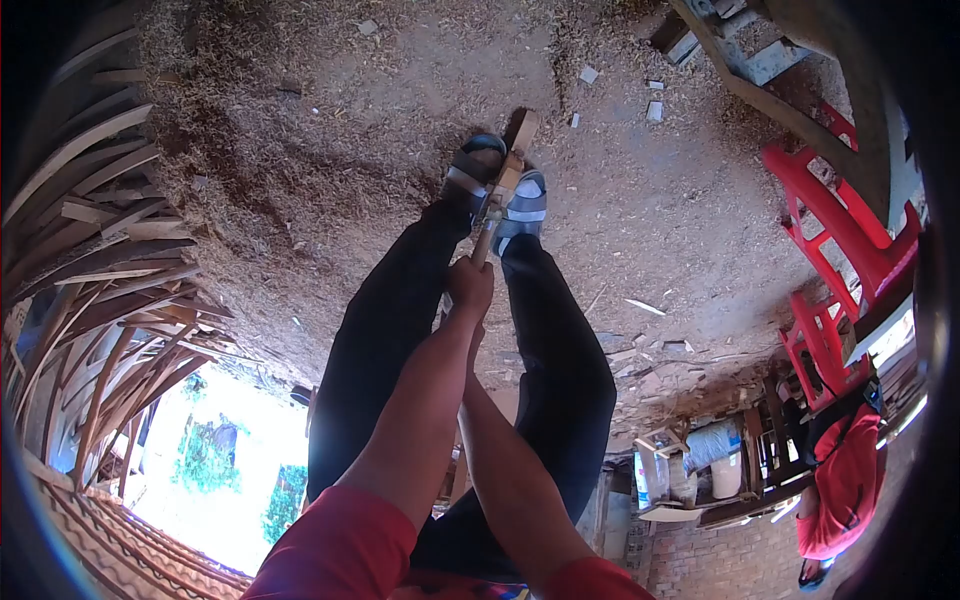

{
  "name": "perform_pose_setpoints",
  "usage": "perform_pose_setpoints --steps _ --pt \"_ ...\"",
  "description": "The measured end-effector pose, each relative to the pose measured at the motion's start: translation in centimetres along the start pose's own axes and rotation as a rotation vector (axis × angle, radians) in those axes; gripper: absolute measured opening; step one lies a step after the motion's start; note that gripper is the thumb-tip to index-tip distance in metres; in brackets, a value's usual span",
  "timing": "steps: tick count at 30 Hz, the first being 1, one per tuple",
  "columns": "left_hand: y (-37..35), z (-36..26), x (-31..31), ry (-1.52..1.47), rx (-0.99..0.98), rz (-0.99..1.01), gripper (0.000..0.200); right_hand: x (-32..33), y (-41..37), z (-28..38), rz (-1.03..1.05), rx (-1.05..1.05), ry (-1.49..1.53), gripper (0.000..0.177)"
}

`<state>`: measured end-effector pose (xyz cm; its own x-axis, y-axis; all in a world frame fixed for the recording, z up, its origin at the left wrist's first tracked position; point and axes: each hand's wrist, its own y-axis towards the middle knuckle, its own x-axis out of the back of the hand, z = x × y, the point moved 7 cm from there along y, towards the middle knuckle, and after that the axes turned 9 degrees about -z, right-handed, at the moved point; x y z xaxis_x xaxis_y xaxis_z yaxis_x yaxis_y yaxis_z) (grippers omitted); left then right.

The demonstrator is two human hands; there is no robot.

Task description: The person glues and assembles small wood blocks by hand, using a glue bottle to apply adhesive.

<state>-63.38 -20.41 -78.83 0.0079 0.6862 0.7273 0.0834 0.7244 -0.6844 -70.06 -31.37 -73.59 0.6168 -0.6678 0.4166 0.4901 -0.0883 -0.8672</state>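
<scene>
Pale wood, a slim rounded handle (483, 243), and the left hand (470, 283) has its grip clamped right around it! The right hand (477, 335) tucks in behind, mostly hidden; its hold, I cannot tell. Down between two grey-strapped sandals (525, 208) sits a squared brown wooden block (511, 172), at the handle's far end. Crumbly shavings coat the earthen floor (400, 100), rough curved planks (75, 150) bristle at left, glossy red plastic seats (825, 208) at right.
</scene>
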Motion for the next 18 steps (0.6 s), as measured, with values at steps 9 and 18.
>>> perform_pose_setpoints --steps 9,18 --pt "0.7 -0.6 -0.6 0.038 0.005 0.097 0.035 0.2 1.2 0.5 0.071 -0.105 -0.009 0.062" --pt "0.6 0.2 -1.1 0.011 0.036 0.344 0.047 5.0 0.0 9.0 0.107 -0.131 0.070 0.076"
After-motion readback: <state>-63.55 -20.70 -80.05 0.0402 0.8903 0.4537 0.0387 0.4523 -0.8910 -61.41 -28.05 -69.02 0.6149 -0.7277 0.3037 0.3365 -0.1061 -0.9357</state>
